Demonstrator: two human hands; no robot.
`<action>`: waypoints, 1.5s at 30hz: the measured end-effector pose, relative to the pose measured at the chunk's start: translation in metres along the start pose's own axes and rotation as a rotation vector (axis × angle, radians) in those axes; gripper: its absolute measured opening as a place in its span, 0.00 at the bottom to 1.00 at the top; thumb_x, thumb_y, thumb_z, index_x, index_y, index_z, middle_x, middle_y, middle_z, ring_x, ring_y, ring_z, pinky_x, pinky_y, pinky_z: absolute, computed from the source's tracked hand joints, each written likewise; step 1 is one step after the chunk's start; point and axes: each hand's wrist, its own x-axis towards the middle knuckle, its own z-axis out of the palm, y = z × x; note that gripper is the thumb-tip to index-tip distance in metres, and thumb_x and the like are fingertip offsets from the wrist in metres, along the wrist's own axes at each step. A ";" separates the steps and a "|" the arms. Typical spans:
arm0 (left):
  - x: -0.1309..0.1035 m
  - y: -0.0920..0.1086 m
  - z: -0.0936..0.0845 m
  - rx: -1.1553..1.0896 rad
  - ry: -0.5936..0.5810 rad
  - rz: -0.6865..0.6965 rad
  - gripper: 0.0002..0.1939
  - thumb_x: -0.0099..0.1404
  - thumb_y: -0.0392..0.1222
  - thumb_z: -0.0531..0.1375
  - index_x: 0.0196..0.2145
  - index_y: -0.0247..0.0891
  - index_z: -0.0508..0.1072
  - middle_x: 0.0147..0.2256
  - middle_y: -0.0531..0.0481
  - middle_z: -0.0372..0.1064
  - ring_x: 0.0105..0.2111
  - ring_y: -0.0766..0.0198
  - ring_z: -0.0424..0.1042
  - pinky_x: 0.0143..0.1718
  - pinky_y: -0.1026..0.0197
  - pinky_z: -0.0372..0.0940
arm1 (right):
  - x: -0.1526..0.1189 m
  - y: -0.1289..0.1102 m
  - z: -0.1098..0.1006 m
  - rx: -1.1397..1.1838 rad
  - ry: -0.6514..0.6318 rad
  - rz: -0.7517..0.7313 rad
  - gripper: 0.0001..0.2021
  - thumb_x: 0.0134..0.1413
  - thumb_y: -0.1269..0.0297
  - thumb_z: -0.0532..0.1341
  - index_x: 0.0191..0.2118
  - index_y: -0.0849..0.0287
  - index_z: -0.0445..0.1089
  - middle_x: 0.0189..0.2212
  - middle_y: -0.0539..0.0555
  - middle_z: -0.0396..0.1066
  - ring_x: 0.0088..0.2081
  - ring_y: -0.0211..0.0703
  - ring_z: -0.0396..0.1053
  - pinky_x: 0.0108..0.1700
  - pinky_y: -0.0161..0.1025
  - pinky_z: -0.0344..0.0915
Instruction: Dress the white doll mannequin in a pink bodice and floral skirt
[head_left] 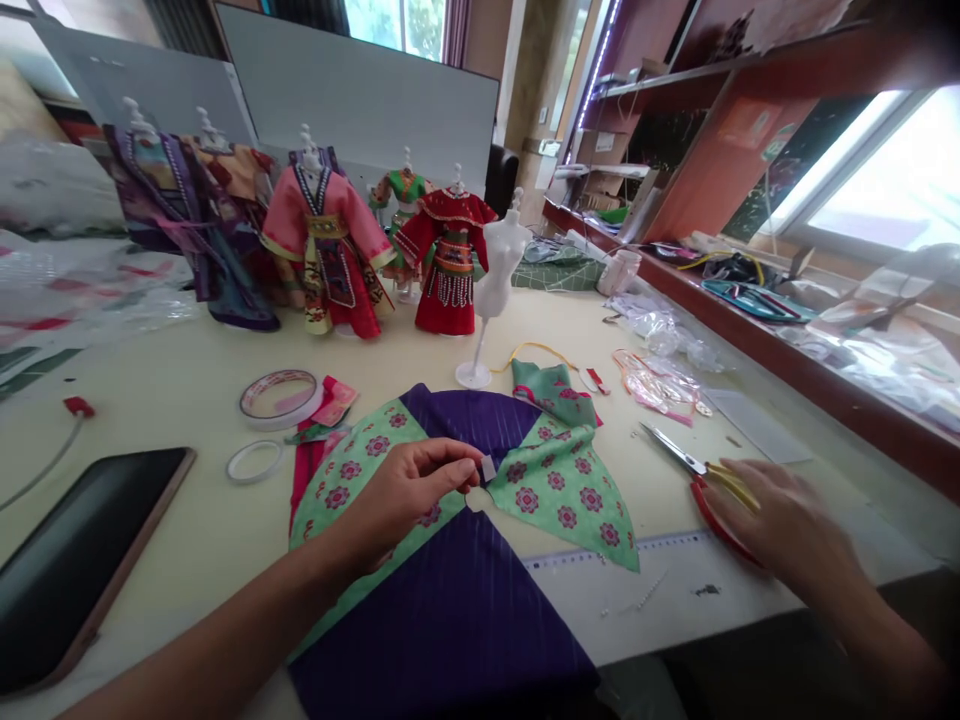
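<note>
A: What is seen on the cream table point(187, 520)?

B: At the lower left a dark tablet point(71, 555) is laid flat; two tape rolls point(279, 398) are set beside it. Dressed doll mannequins point(326, 240) are lined up at the upper left, and a bare white mannequin point(495, 285) stands at centre.

A: And the hands?

B: At centre, a small white piece point(488, 468) is pinched in the left hand point(409, 490) over the purple and green garment point(465, 530). At the lower right, the right hand point(780, 520) is blurred over the scissors point(701, 480); its grip cannot be told. The garment looks pieced but unfinished.
</note>
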 end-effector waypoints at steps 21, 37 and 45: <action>0.001 0.000 -0.003 -0.178 -0.055 0.019 0.04 0.57 0.39 0.63 0.32 0.39 0.77 0.27 0.54 0.73 0.30 0.71 0.68 0.35 0.68 0.62 | -0.009 -0.220 -0.009 1.400 -0.582 -0.034 0.05 0.49 0.61 0.64 0.31 0.57 0.73 0.27 0.49 0.70 0.30 0.37 0.65 0.33 0.34 0.60; -0.001 0.002 0.000 -0.187 -0.070 0.049 0.04 0.56 0.37 0.63 0.32 0.39 0.77 0.27 0.54 0.74 0.30 0.70 0.69 0.36 0.67 0.63 | -0.015 -0.228 -0.008 1.595 -0.574 0.088 0.06 0.49 0.62 0.65 0.27 0.58 0.71 0.25 0.47 0.66 0.30 0.34 0.59 0.33 0.31 0.57; -0.001 -0.002 -0.001 -0.185 -0.089 0.051 0.05 0.57 0.37 0.63 0.33 0.39 0.77 0.27 0.54 0.73 0.30 0.71 0.68 0.35 0.68 0.63 | -0.017 -0.228 -0.006 1.601 -0.545 0.101 0.05 0.50 0.64 0.64 0.27 0.58 0.71 0.25 0.47 0.66 0.29 0.33 0.59 0.32 0.30 0.57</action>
